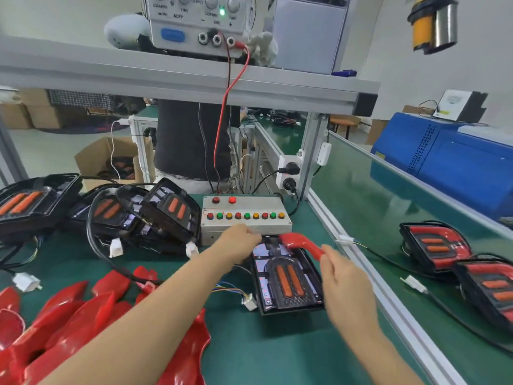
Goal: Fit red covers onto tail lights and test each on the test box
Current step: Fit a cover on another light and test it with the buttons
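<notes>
the tail light (286, 276) lies flat on the green bench mat (249, 351), just in front of the test box (245, 215), with its orange strips facing up and its loose connector (249, 301) lying to its left. the right hand (344, 279) pinches the near end of a red cover (302, 244) between thumb and fingertips and holds it over the far right corner of the lamp; the cover is not yet seated. the left hand (240, 241) reaches to the far left corner of the lamp, its fingers curled down at the edge by the test box; whether they grip the housing or only press on it cannot be told. the cover appears to be thin, glossy moulded plastic: light, stiff enough to keep its curve, but likely slippery and liable to crack or scuff if forced. it is best held by its edges or ends, as the right hand does, and pressed down evenly along the rim. the lamp housing looks rigid and heavier; steady it by its black frame, away from the wires. more red covers (83, 323) lie heaped at the near left, uncovered lamps (155, 215) are stacked at the far left, and covered lamps (435, 245) rest on the adjoining bench to the right.
</notes>
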{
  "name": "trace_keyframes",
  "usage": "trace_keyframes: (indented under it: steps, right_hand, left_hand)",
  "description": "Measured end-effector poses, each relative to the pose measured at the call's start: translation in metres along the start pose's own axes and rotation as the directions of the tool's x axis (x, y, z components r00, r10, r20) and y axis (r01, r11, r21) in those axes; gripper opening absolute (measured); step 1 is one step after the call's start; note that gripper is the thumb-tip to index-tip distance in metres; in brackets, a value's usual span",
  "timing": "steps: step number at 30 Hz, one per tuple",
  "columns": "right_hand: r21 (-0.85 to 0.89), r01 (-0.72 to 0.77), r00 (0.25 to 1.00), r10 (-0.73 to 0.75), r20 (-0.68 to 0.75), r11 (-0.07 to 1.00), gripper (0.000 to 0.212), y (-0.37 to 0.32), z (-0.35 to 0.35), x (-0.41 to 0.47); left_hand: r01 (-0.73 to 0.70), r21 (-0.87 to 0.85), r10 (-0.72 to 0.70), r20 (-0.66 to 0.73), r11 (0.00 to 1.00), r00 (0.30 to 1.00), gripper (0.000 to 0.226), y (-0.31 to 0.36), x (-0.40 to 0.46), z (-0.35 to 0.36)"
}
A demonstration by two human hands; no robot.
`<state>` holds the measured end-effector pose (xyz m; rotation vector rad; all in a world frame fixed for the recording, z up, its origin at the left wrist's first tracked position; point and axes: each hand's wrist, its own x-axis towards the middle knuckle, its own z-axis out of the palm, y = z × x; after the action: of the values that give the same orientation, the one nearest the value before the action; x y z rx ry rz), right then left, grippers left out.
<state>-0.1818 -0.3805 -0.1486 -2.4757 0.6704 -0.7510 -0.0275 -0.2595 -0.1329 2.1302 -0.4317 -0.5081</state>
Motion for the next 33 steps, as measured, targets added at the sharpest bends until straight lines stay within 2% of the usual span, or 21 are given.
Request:
trace_keyframes:
  steps: [3,8,12,16,17,20,23,25,26,28,29,30,33]
  right_hand:
    - [-0.027,0.026,0.998,-0.024,0.053,0.999,0.038,-0.001,0.006,-0.006]
    - [-0.124,0.004,0.967,0.028,0.252,0.992,0.029,0.012,-0.005,-0.005]
    - [-0.043,0.005,0.950,0.009,0.312,0.999,0.031,0.017,-0.015,-0.003]
    - [0.048,-0.004,0.930,-0.014,0.368,0.999,0.029,0.013,-0.015,0.005]
    - [0.073,-0.009,0.925,-0.020,0.380,0.997,0.029,0.013,-0.015,0.006]
    - [0.099,0.019,0.919,-0.056,0.390,0.995,0.030,0.016,-0.016,0.005]
    - [0.044,0.029,0.907,-0.045,0.419,0.999,0.037,0.022,-0.015,0.006]
    - [0.112,-0.107,0.888,0.044,0.457,0.988,0.038,0.025,-0.015,0.008]
    - [0.208,-0.253,0.845,0.111,0.524,0.945,0.037,0.025,-0.014,0.009]
    - [0.354,-0.527,0.692,0.148,0.707,0.773,0.031,0.025,-0.014,0.010]
    - [0.365,-0.587,0.637,0.134,0.759,0.723,0.026,0.025,-0.014,0.010]
    - [0.363,-0.604,0.615,0.126,0.779,0.709,0.023,0.024,-0.014,0.011]
    - [0.340,-0.597,0.609,0.133,0.782,0.727,0.020,0.024,-0.013,0.013]
  left_hand:
    - [0.081,0.012,-0.081,-0.006,0.997,0.997,0.041,0.001,0.011,0.013]
    - [0.205,-0.202,-0.207,0.014,0.958,0.978,0.024,0.000,0.020,0.015]
    - [0.246,-0.354,-0.244,0.051,0.902,0.968,0.020,-0.004,0.020,0.018]
    - [0.320,-0.584,-0.264,0.181,0.746,0.947,0.010,-0.003,0.017,0.015]
    - [0.317,-0.616,-0.245,0.201,0.721,0.948,0.018,-0.003,0.017,0.014]
    - [0.263,-0.595,-0.199,0.172,0.760,0.965,0.044,-0.005,0.019,0.009]
    - [0.213,-0.571,-0.164,0.137,0.793,0.977,0.041,-0.007,0.019,0.009]
    - [0.203,-0.592,-0.148,0.141,0.780,0.979,0.034,-0.006,0.019,0.008]
    - [0.203,-0.601,-0.142,0.148,0.773,0.979,0.033,-0.006,0.018,0.007]
    - [0.205,-0.606,-0.141,0.153,0.769,0.978,0.038,-0.006,0.018,0.005]
    - [0.204,-0.601,-0.142,0.150,0.772,0.978,0.041,-0.005,0.018,0.004]
    - [0.203,-0.596,-0.144,0.146,0.777,0.979,0.042,-0.004,0.018,0.004]
    - [0.213,-0.588,-0.152,0.152,0.780,0.977,0.036,-0.004,0.017,0.002]
